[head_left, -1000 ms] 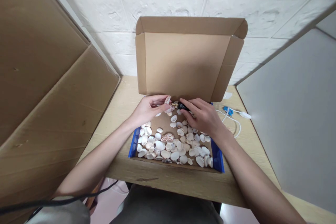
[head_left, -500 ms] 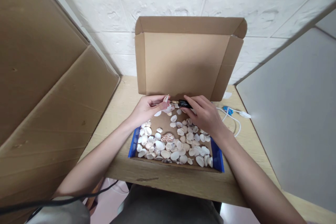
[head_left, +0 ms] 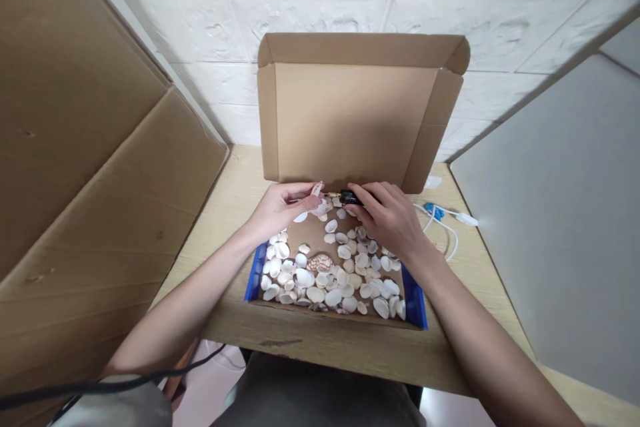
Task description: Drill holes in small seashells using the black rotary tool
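An open cardboard box with blue outer sides lies on the wooden table, its lid standing upright at the back. Several pale seashells cover its floor. My left hand is closed, pinching a pinkish shell above the box's far end. My right hand is closed round a small black tool whose tip points at that shell. A larger brown patterned shell lies among the others.
Big cardboard sheets lean on the left. A grey panel stands on the right. A white cable with a blue connector lies on the table right of the box. A black cable crosses the lower left.
My right hand with the black tool has shifted slightly up and back from the shell; the left hand has lifted the shell a little. The shells in the box lie unmoved.
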